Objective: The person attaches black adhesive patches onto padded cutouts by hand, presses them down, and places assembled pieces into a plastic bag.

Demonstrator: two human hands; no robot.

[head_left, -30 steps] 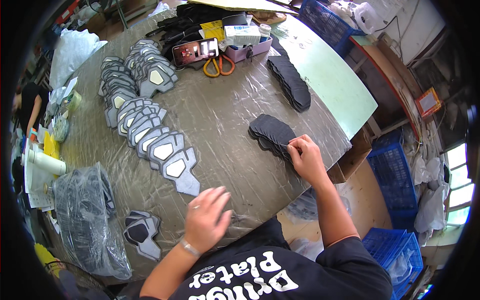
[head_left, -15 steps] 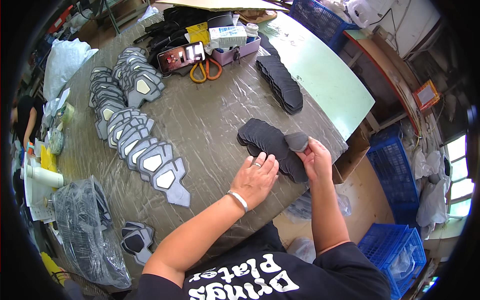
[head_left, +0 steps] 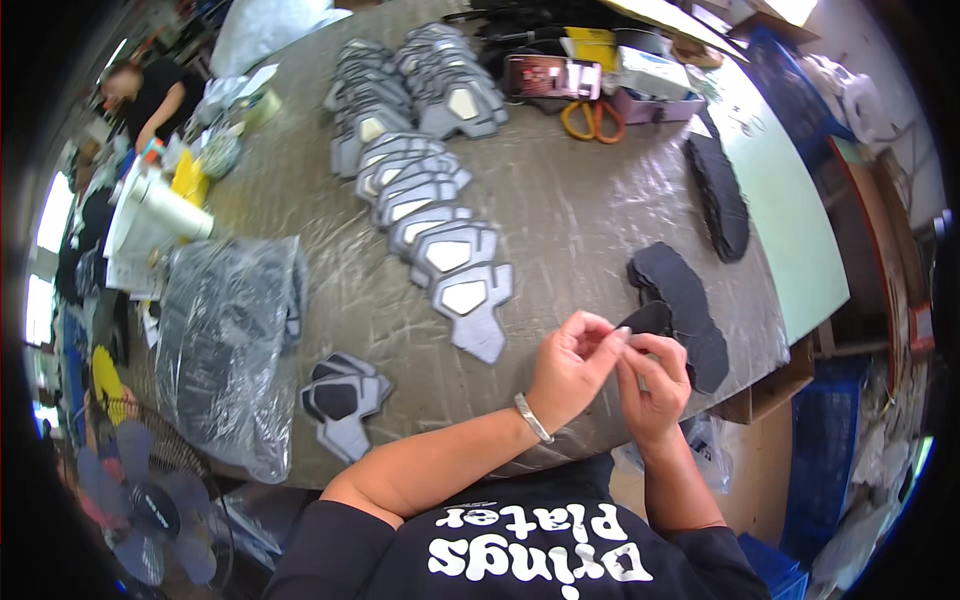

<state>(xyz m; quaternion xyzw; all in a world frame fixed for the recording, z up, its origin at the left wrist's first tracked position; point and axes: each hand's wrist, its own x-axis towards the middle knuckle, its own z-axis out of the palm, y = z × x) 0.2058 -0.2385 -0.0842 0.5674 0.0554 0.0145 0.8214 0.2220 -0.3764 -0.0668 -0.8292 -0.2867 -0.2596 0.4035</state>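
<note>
I read a bare strip of table [head_left: 590, 215] running from the near edge up the middle — passable for either hand. Its left side is closed by a long overlapping row of grey panels [head_left: 440, 240]; its right side by a pile of black insoles [head_left: 685, 300] near the edge and a second dark stack [head_left: 722, 195] farther back. Orange scissors [head_left: 593, 120] and small boxes [head_left: 650, 75] block the far end. The plastic bag [head_left: 225, 340] fills the near left — two loose panels [head_left: 340, 400] lie just beside it.
</note>
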